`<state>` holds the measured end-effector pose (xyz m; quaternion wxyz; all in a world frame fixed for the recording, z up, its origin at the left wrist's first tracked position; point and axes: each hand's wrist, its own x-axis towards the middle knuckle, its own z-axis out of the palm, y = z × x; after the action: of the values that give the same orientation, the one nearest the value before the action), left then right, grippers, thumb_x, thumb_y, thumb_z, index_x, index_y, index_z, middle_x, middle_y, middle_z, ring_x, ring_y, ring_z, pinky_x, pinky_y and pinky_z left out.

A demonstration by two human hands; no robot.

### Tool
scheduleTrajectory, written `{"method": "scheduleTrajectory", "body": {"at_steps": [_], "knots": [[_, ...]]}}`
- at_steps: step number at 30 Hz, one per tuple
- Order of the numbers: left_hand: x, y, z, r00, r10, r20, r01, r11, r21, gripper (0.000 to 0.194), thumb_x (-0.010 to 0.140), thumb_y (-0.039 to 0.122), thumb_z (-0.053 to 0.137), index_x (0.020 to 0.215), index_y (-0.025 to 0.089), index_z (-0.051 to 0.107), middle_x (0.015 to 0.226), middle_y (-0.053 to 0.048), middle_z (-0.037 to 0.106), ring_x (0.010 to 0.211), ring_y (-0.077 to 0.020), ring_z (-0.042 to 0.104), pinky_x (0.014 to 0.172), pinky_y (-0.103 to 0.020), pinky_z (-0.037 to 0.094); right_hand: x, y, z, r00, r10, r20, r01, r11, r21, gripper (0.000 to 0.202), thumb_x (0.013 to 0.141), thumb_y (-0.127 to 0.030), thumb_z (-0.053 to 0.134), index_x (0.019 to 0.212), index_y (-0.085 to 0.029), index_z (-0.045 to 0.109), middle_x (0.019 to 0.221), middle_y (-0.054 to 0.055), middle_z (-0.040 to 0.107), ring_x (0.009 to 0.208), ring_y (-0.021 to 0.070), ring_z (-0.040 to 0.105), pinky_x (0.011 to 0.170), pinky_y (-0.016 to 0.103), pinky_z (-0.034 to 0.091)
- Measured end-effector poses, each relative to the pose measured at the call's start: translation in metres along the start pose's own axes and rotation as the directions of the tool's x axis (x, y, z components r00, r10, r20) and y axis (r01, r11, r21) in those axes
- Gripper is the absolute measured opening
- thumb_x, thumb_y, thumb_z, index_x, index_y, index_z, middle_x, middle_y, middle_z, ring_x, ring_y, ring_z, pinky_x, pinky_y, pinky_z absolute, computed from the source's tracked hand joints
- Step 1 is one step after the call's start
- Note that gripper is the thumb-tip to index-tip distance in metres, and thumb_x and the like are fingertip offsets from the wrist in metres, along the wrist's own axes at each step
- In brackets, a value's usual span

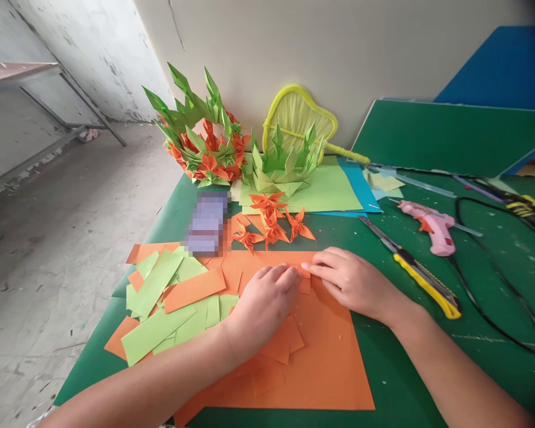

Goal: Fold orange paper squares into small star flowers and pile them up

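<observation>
Over a large orange paper sheet [330, 356], both hands meet at a small orange paper piece [305, 285]. My left hand [265, 303] is closed, its curled fingertips pressed on the left end of the piece. From the right, my right hand [354, 282] pinches at the upper edge, index finger pointing left. The fingers partly cover the piece, and orange on orange makes its folds hard to see. Loose orange squares [280, 339] lie under my left wrist. Just beyond the hands sit several folded orange paper flowers [274, 226].
Green and orange paper strips [160, 324] are heaped at left, near a blurred phone-like object [207, 223]. Behind stand a green-and-orange paper crown [205, 148], a green paper crown [285, 169] and a yellow fan [301, 116]. A utility knife [421, 279] and corded pink glue gun [430, 224] lie right.
</observation>
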<state>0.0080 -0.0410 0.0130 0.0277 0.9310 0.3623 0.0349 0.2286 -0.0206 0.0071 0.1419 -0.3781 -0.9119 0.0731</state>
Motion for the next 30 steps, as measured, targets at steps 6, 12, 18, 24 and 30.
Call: {"method": "scheduleTrajectory", "body": {"at_steps": [6, 12, 18, 24, 30], "knots": [[-0.001, -0.001, 0.002, 1.0, -0.007, 0.009, 0.007, 0.998, -0.061, 0.041, 0.084, 0.001, 0.042, 0.122, 0.014, 0.054, 0.107, -0.008, 0.064, 0.094, -0.0215, 0.059, 0.081, -0.034, 0.05, 0.002, 0.0, 0.005, 1.0, -0.03, 0.004, 0.03, 0.999, -0.021, 0.045, 0.091, -0.003, 0.036, 0.126, -0.019, 0.06, 0.106, 0.01, 0.066, 0.095, 0.0217, 0.056, 0.081, 0.037, 0.049], [0.0, -0.002, 0.004, 0.999, 0.016, 0.045, -0.015, 1.0, -0.015, 0.044, 0.08, 0.001, 0.043, 0.119, 0.016, 0.056, 0.105, -0.007, 0.064, 0.084, -0.02, 0.057, 0.073, -0.033, 0.048, 0.007, -0.003, 0.008, 1.0, 0.008, 0.012, -0.008, 0.999, -0.043, 0.048, 0.091, -0.003, 0.039, 0.129, -0.026, 0.058, 0.106, 0.007, 0.064, 0.092, 0.0203, 0.055, 0.08, 0.034, 0.045], [0.001, 0.0, 0.004, 0.999, 0.023, 0.032, -0.024, 0.999, 0.031, 0.038, 0.078, 0.001, 0.046, 0.111, 0.012, 0.061, 0.099, -0.008, 0.063, 0.081, -0.0206, 0.056, 0.069, -0.032, 0.047, 0.011, -0.007, 0.011, 0.999, 0.041, 0.031, -0.041, 0.999, -0.018, 0.046, 0.092, -0.004, 0.041, 0.129, -0.026, 0.057, 0.112, 0.006, 0.064, 0.094, 0.02, 0.054, 0.082, 0.033, 0.043], [0.001, 0.002, 0.003, 0.999, 0.033, 0.026, -0.035, 0.996, 0.082, 0.037, 0.076, 0.0, 0.048, 0.108, 0.01, 0.062, 0.098, -0.008, 0.063, 0.08, -0.0204, 0.055, 0.068, -0.032, 0.045, 0.015, -0.011, 0.013, 0.998, 0.049, 0.026, -0.049, 0.999, -0.02, 0.047, 0.091, -0.003, 0.04, 0.13, -0.024, 0.057, 0.114, 0.006, 0.064, 0.094, 0.0202, 0.053, 0.081, 0.034, 0.044], [0.001, 0.002, 0.003, 0.999, 0.017, 0.035, -0.02, 0.995, 0.097, 0.042, 0.084, 0.001, 0.042, 0.122, 0.009, 0.055, 0.101, -0.009, 0.064, 0.08, -0.0199, 0.057, 0.066, -0.033, 0.047, 0.01, 0.0, 0.003, 0.998, 0.061, 0.002, -0.061, 0.996, 0.059, 0.037, 0.093, -0.007, 0.04, 0.108, -0.022, 0.071, 0.091, 0.007, 0.063, 0.088, 0.0194, 0.054, 0.074, 0.031, 0.047]]}}
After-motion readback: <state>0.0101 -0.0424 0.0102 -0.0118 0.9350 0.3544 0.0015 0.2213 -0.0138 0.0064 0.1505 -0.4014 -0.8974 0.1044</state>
